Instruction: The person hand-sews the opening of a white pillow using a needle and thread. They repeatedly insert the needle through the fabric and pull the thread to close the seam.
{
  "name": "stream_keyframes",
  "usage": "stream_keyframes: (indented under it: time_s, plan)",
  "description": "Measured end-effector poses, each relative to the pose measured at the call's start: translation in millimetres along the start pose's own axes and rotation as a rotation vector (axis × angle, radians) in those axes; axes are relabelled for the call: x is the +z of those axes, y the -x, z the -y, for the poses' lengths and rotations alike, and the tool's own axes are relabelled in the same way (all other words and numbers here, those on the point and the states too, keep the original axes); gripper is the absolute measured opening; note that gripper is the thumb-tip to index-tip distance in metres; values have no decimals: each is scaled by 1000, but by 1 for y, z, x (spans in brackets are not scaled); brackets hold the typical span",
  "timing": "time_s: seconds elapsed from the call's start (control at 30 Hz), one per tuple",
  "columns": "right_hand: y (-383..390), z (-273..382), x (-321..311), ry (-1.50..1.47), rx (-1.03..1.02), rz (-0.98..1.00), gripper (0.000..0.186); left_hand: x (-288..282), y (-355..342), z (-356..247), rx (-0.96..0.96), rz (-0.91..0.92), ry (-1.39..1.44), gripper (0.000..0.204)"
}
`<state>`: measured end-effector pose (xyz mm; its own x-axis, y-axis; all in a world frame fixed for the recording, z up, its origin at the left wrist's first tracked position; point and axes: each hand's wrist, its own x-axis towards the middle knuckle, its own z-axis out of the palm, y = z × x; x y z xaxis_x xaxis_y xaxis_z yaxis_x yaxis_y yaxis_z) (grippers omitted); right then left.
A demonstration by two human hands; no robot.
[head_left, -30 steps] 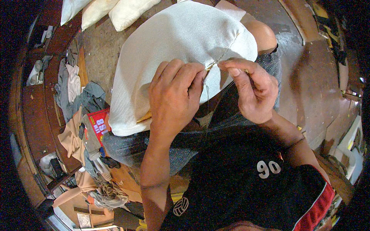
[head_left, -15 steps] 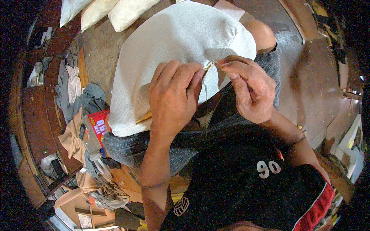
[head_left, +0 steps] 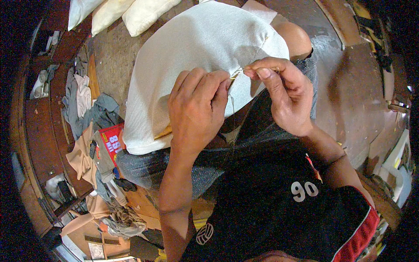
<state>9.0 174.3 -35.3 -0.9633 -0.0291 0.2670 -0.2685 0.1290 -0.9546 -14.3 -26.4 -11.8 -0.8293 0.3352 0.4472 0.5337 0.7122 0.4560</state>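
Across my lap lies a big white fabric-covered cushion (head_left: 187, 48), with a yellowish inside showing at its open edge. My left hand (head_left: 196, 109) is closed, thumb and forefinger pinching that edge. Just right of it, my right hand (head_left: 283, 91) pinches something thin that looks like a sewing needle; a small glint shows by its forefinger, and most of it is hidden. From the pinched edge a line of stitches runs up toward the cushion's far right corner. A dark thread (head_left: 233, 105) hangs beside my left thumb, down over my patterned trousers.
Several pale stuffed cushions (head_left: 148, 15) lie on the floor at the far left. To the left are heaped clothes (head_left: 100, 109) and a red printed packet (head_left: 112, 139) beside my leg. Wooden boards and clutter line the right edge.
My right hand has drawn slightly back to the right from the cushion's edge, and its fingers have turned. My left hand keeps its pinch in the same place.
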Motion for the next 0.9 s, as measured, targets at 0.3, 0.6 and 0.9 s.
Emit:
stream_keyframes:
  time_s: [0.3,0.6,0.9]
  plan:
    - [2,3,0,229,-202,-22,17,1,-1,2,71,-27,2,16]
    - [1,0,2,21,6,3,17,-1,2,0,21,32,-18,12]
    - [1,-2,4,262,-362,-102,14,3,2,4,89,-64,-1,17]
